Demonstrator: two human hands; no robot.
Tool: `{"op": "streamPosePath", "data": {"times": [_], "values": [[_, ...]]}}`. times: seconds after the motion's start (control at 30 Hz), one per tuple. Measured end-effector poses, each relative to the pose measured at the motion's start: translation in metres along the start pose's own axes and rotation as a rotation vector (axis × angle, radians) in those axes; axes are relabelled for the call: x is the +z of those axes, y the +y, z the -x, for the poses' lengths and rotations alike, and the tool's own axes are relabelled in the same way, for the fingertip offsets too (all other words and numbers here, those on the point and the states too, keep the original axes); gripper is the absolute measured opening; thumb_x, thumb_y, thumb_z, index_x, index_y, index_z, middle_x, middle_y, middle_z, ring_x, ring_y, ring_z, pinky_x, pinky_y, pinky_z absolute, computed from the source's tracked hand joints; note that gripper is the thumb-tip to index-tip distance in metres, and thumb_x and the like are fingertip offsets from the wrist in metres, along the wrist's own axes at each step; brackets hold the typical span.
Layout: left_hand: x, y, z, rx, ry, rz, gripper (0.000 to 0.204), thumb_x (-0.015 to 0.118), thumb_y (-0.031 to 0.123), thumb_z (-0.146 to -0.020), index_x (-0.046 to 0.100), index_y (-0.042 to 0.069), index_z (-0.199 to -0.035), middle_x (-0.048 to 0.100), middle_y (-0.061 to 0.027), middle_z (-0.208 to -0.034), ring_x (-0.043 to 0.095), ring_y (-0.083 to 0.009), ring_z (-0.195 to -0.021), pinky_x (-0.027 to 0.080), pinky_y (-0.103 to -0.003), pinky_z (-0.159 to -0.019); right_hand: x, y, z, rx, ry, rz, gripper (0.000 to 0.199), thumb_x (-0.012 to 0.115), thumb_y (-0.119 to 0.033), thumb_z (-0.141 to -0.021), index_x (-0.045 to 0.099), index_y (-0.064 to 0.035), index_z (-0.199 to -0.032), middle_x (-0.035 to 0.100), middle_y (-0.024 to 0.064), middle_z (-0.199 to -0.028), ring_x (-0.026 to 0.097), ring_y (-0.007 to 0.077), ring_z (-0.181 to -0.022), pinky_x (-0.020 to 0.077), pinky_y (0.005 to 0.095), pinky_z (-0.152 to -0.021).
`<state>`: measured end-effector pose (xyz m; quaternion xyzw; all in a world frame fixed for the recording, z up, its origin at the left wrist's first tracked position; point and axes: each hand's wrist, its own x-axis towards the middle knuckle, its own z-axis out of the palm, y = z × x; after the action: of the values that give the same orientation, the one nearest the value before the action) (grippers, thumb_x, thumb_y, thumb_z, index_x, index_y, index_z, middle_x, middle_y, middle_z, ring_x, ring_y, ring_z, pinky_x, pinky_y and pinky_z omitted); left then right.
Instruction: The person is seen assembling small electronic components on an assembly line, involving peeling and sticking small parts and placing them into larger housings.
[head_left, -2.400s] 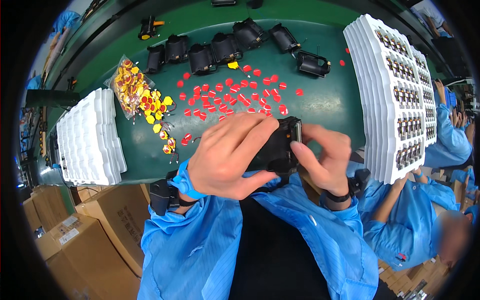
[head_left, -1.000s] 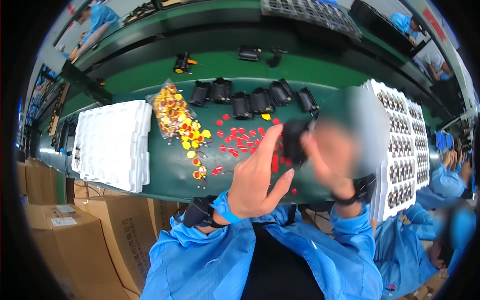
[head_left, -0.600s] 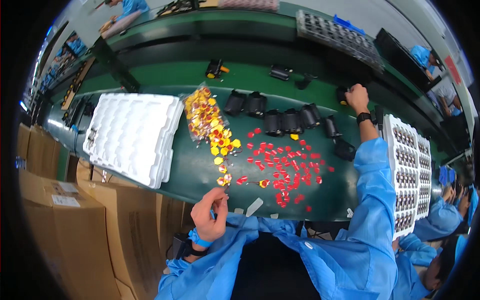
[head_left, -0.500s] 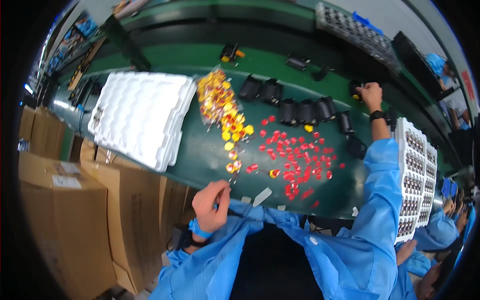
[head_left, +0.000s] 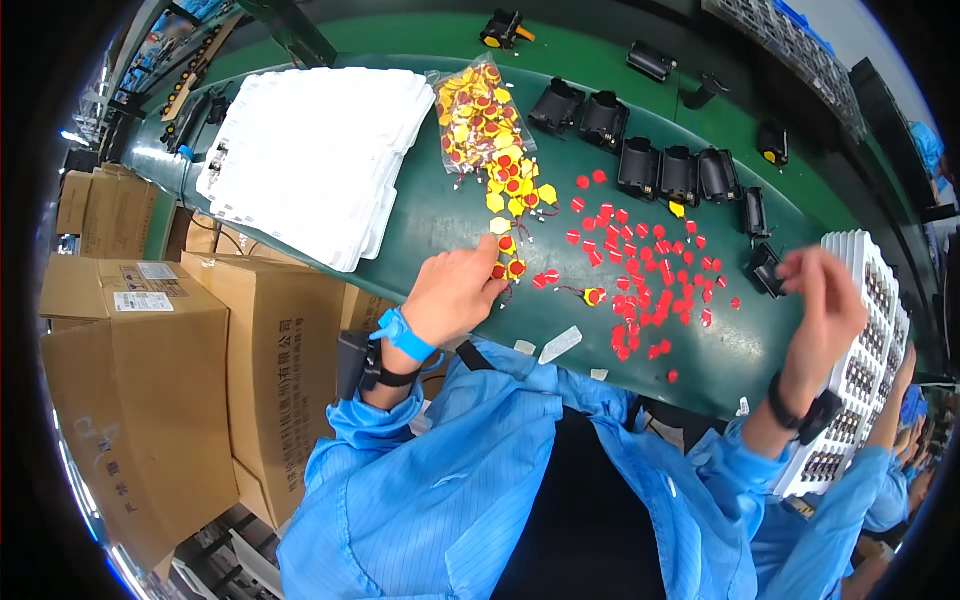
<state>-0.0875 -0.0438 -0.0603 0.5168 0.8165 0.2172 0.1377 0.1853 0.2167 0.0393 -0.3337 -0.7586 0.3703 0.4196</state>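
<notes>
My left hand reaches over the table's near edge to the lower end of a trail of yellow-and-red wired discs. Its index finger and thumb are apart, at the discs beside them, and none is lifted. My right hand hovers at the right, next to a tilted black plastic housing. Motion smears its fingers, so whether they hold anything does not show. More black housings form a row along the far side. Many small red pieces are scattered between my hands.
A clear bag of yellow-and-red discs lies beside stacked white foam trays. Filled white trays stand at the right, near another person's arm. Cardboard boxes stand at the left. A housing with a yellow part sits beyond the row.
My right hand has left the far housing with the yellow part and drawn back toward me. My left hand has moved forward from the table edge to the discs. The view has shifted.
</notes>
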Motion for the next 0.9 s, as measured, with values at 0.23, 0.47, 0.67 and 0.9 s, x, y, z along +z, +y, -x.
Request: {"op": "streamPosePath", "data": {"times": [0.23,0.47,0.67,0.9], "values": [[-0.025,0.002,-0.006,-0.122,-0.03,0.205,0.02,0.073,0.009,-0.083,0.053,0.003,-0.086,0.055,-0.0137,-0.06,0.054,-0.0323,-0.054,0.039,-0.04,-0.052,0.038,-0.004,0.081,0.026,-0.194,-0.066,0.004,0.065,0.006,-0.083,0.068,0.0063,-0.086,0.071,0.0116,-0.077,0.069,0.0178,-0.069,0.0526,0.0273,-0.065],[-0.021,0.031,-0.01,-0.11,0.435,0.718,0.007,0.064,0.007,-0.095,0.062,0.0,-0.093,0.057,-0.0005,-0.061,0.048,-0.0046,-0.054,0.034,-0.023,-0.047,0.077,-0.012,0.094,-0.204,-0.38,-0.143,0.008,0.07,0.007,-0.078,0.067,0.0046,-0.085,0.067,0.0145,-0.074,0.067,0.0258,-0.064,0.0519,0.0315,-0.06],[-0.024,0.027,-0.032,-0.219,0.284,0.752,0.016,0.06,0.013,-0.098,0.062,0.0,-0.089,0.061,-0.0052,-0.06,0.051,-0.0097,-0.047,0.034,-0.025,-0.045,0.094,-0.016,0.086,-0.294,-0.413,-0.182,0.009,0.071,0.005,-0.081,0.066,0.0033,-0.088,0.063,0.0112,-0.07,0.062,0.0219,-0.058,0.0456,0.0313,-0.052],[-0.038,0.055,-0.025,-0.101,-0.006,1.262,0.02,0.052,0.016,-0.101,0.061,-0.001,-0.099,0.06,-0.0113,-0.062,0.053,-0.014,-0.046,0.039,-0.023,-0.042,0.137,-0.019,0.065,-0.066,-0.416,-0.314,0.031,0.068,-0.001,-0.088,0.062,0.0046,-0.118,0.068,0.0145,-0.087,0.066,0.0209,-0.066,0.0536,0.0307,-0.061]]}}
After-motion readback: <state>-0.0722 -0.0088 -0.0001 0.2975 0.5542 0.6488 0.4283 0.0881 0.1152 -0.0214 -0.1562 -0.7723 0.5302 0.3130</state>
